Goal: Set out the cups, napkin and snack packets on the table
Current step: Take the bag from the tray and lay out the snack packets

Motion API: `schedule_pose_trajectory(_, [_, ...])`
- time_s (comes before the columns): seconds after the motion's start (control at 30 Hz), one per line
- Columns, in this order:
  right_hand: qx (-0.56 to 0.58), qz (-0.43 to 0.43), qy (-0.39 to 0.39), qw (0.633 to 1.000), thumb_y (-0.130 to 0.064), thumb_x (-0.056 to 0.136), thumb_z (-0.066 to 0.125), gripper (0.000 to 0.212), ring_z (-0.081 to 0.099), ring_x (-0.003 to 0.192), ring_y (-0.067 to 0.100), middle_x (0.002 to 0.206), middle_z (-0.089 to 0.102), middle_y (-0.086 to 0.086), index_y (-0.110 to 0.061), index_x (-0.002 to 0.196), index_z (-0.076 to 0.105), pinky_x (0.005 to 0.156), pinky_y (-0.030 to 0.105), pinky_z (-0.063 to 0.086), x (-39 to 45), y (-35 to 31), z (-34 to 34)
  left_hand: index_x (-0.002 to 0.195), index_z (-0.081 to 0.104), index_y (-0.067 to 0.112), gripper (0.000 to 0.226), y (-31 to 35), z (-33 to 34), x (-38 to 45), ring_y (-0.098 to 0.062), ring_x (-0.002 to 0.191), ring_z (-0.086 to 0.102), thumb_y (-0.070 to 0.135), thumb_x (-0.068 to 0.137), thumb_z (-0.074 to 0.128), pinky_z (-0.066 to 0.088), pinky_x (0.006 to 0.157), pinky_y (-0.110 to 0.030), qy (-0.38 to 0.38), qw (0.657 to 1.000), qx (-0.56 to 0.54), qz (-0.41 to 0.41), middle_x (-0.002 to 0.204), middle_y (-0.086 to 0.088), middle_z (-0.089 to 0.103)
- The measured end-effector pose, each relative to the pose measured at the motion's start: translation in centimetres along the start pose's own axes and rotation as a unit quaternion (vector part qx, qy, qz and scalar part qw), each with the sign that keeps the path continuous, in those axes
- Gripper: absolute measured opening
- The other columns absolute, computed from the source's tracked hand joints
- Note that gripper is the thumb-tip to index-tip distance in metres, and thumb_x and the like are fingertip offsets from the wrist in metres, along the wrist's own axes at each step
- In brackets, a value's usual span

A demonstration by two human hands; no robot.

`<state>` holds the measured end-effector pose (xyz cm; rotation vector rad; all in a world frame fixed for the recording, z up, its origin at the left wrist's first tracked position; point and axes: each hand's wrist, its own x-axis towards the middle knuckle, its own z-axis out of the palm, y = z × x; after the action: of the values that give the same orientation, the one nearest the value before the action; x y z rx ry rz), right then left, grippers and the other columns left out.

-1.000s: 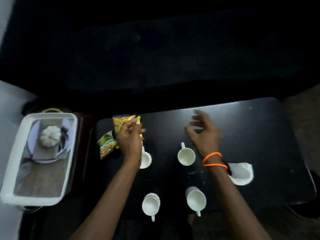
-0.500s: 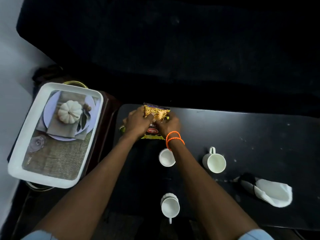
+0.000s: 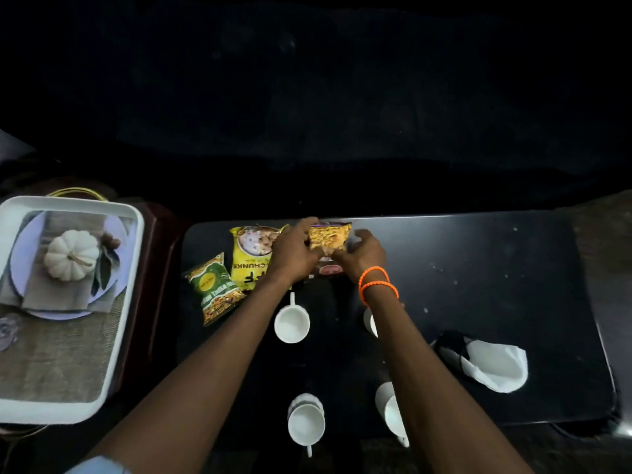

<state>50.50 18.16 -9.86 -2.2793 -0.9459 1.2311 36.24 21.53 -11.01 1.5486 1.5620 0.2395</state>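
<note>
Our left hand [image 3: 295,256] and right hand [image 3: 364,260] pinch the packet [image 3: 330,238] at centre frame; it looks light and crinkly, so its edges are best.

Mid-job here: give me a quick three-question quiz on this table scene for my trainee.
1. True or false: both hands hold the same snack packet.
2. How many cups show on the table? A) two B) four C) six
3. Fill in: the napkin lies to the ___ of the cups.

Key:
1. True. The left hand and right hand both grip the orange packet; the yellow packet and green packet lie flat beside it.
2. B. Far left cup, far right cup, near left cup, near right cup; the right forearm partly hides two.
3. Right. The napkin sits near the table's right edge.
</note>
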Motion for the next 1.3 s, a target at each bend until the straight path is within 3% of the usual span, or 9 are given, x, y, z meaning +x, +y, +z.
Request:
schedule_pose_trajectory(0.2, [-0.099, -0.099, -0.015, 0.990, -0.006, 0.085, 0.080, 0.072, 0.057, 0.131, 0.035, 0.145, 0.055, 0.018, -0.020, 0.151, 0.054, 0.108, 0.035, 0.046, 0.3, 1.2, 0.6, 0.153, 0.052, 0.024, 0.072, -1.5, 1.7, 0.3, -0.035, 0.122, 0.059, 0.026, 0.087, 0.082, 0.045, 0.101, -0.034, -0.014, 0.995, 0.096, 0.023, 0.129, -0.019, 0.061])
schedule_pose_trajectory(0.67, [-0.166, -0.056, 0.010, 0.984, -0.012, 0.087, 0.081, 0.068, 0.061, 0.125, 0.040, 0.142, 0.056, 0.018, -0.017, 0.150, 0.056, 0.105, 0.045, 0.054, 0.0, 0.3, 1.9, 0.154, 0.051, 0.025, 0.070, -0.8, 1.2, 0.0, -0.031, 0.122, 0.058, 0.024, 0.090, 0.080, 0.047, 0.103, -0.038, -0.047, 0.992, 0.109, 0.047, 0.129, -0.016, 0.061])
schedule_pose_trajectory(0.73, [-0.192, -0.080, 0.051, 0.977, -0.010, 0.087, 0.078, 0.065, 0.057, 0.126, 0.041, 0.147, 0.052, 0.018, -0.016, 0.148, 0.057, 0.105, 0.045, 0.051, -0.8, -0.4, 2.3, 0.148, 0.058, 0.019, 0.062, -0.7, -0.4, -0.7, -0.031, 0.122, 0.060, 0.024, 0.091, 0.079, 0.049, 0.104, -0.039, -0.016, 0.995, 0.084, 0.051, 0.130, -0.016, 0.064])
schedule_pose_trajectory(0.8, [-0.136, -0.151, 0.098, 0.974, -0.003, 0.086, 0.073, 0.053, 0.058, 0.120, 0.041, 0.139, 0.056, 0.021, -0.009, 0.138, 0.063, 0.101, 0.041, 0.050, -2.1, -1.4, 3.2, 0.136, 0.069, 0.015, 0.045, -1.5, -2.4, -2.2, -0.030, 0.114, 0.063, 0.022, 0.093, 0.076, 0.051, 0.097, -0.036, 0.097, 0.994, 0.035, 0.041, 0.123, -0.013, 0.068])
schedule_pose_trajectory(0.9, [-0.076, -0.203, 0.019, 0.976, -0.002, 0.092, 0.067, 0.034, 0.067, 0.107, 0.039, 0.119, 0.071, 0.022, -0.003, 0.125, 0.071, 0.093, 0.039, 0.054, -4.3, -3.7, 6.5, 0.123, 0.075, 0.018, 0.029, -4.7, -5.1, -5.0, -0.022, 0.105, 0.061, 0.023, 0.095, 0.069, 0.049, 0.090, -0.031, 0.290, 0.956, -0.012, -0.040, 0.116, -0.005, 0.064])
schedule_pose_trajectory(1.0, [-0.075, -0.163, -0.125, 0.976, -0.015, 0.092, 0.072, 0.034, 0.072, 0.106, 0.036, 0.112, 0.077, 0.019, -0.009, 0.125, 0.073, 0.094, 0.036, 0.057, -5.8, -5.4, 10.8, 0.133, 0.067, 0.012, 0.042, -8.3, -6.4, -7.0, -0.036, 0.129, 0.050, 0.028, 0.094, 0.069, 0.043, 0.106, -0.042, 0.363, 0.907, -0.040, -0.209, 0.136, -0.020, 0.056])
schedule_pose_trajectory(1.1, [-0.077, -0.114, -0.182, 0.974, -0.023, 0.089, 0.075, 0.037, 0.069, 0.112, 0.037, 0.117, 0.075, 0.021, -0.012, 0.124, 0.074, 0.096, 0.036, 0.055, -6.8, -5.7, 14.3, 0.134, 0.062, 0.003, 0.049, -11.1, -6.9, -7.5, -0.043, 0.126, 0.057, 0.034, 0.096, 0.066, 0.051, 0.099, -0.046, 0.289, 0.845, -0.211, -0.398, 0.139, -0.028, 0.057])
schedule_pose_trajectory(1.2, [-0.064, -0.101, -0.199, 0.973, -0.021, 0.087, 0.078, 0.038, 0.071, 0.109, 0.036, 0.116, 0.076, 0.021, -0.008, 0.121, 0.075, 0.093, 0.035, 0.056, -7.4, -5.4, 16.1, 0.126, 0.066, 0.000, 0.038, -12.3, -8.0, -8.0, -0.030, 0.087, 0.071, 0.026, 0.098, 0.069, 0.057, 0.073, -0.038, 0.211, 0.740, -0.472, -0.430, 0.118, -0.020, 0.071])
schedule_pose_trajectory(1.3, [0.001, -0.065, -0.201, 0.977, -0.019, 0.083, 0.085, 0.035, 0.075, 0.097, 0.031, 0.105, 0.079, 0.018, -0.005, 0.114, 0.077, 0.092, 0.040, 0.061, -7.6, -4.9, 16.1, 0.129, 0.066, 0.002, 0.042, -13.1, -8.6, -8.6, -0.022, 0.079, 0.069, 0.024, 0.094, 0.075, 0.056, 0.069, -0.034, 0.190, 0.735, -0.500, -0.417, 0.114, -0.016, 0.072])
